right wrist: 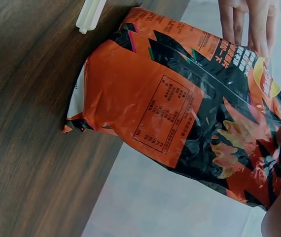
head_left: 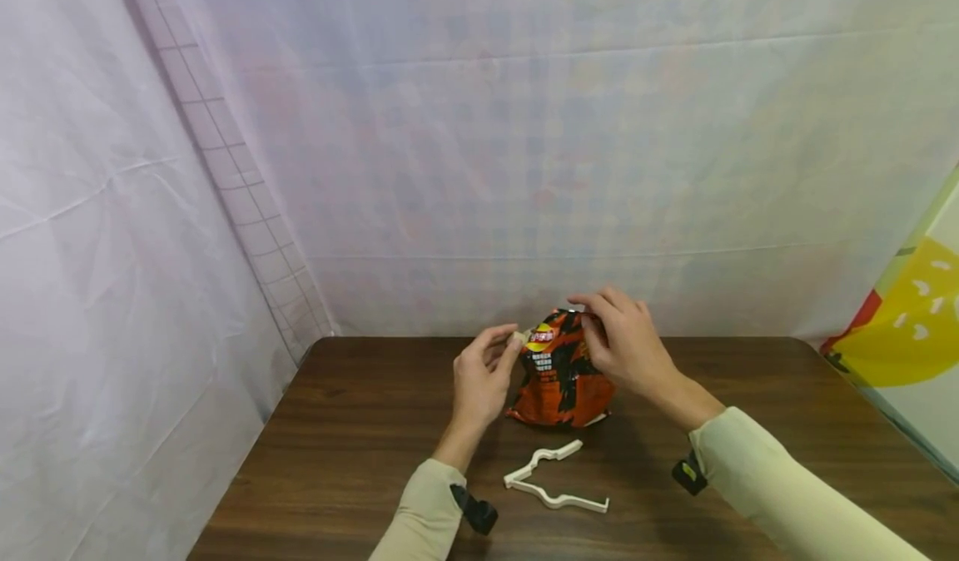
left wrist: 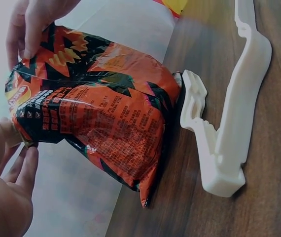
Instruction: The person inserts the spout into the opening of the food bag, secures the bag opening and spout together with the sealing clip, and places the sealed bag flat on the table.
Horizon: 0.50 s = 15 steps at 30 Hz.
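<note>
An orange and black snack bag stands upright on the table, its printed back facing me. My left hand pinches the bag's top left corner between thumb and fingers. At the top right corner, my right hand grips the edge, thumb in front and fingers behind. A white hinged bag clip lies spread apart on the table in front of the bag. In the left wrist view the clip shows its hinge end close up, right beside the bag's base. The right wrist view shows the bag plump and creased.
The dark wood table reaches back to a pale curtain just behind the bag. Another white curtain hangs along the left. A yellow and red printed panel stands past the table's right edge.
</note>
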Each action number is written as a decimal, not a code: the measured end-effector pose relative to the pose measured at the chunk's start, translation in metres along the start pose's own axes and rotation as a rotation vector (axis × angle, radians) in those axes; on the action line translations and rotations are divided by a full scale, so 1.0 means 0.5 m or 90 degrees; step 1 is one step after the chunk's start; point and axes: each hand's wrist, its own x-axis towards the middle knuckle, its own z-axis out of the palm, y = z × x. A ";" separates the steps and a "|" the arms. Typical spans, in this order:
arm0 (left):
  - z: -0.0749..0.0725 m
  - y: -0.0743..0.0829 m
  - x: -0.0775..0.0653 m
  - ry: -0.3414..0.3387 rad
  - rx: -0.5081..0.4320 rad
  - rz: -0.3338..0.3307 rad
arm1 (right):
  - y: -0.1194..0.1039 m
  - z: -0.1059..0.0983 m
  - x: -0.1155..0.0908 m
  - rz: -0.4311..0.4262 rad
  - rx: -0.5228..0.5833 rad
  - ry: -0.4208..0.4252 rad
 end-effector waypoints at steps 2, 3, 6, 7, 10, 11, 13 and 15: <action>0.000 -0.001 -0.001 0.001 -0.005 0.001 | -0.004 -0.001 0.002 0.004 -0.002 -0.009; 0.000 -0.002 -0.001 0.001 -0.009 0.002 | -0.007 -0.001 0.004 0.005 -0.005 -0.015; 0.000 -0.003 -0.001 0.003 -0.013 0.002 | -0.019 -0.004 0.012 -0.005 -0.021 -0.032; 0.000 -0.003 -0.001 0.004 -0.014 0.001 | -0.023 -0.005 0.016 -0.012 -0.027 -0.039; 0.001 -0.004 -0.002 0.006 -0.014 0.000 | -0.034 -0.006 0.030 -0.037 -0.034 -0.065; 0.001 -0.004 -0.002 0.006 -0.015 0.002 | -0.036 -0.005 0.035 -0.046 -0.034 -0.077; 0.001 -0.005 -0.002 0.006 -0.014 0.005 | -0.042 -0.003 0.044 -0.066 -0.034 -0.104; 0.001 -0.005 -0.001 0.003 -0.013 0.010 | -0.046 -0.001 0.050 -0.083 -0.040 -0.132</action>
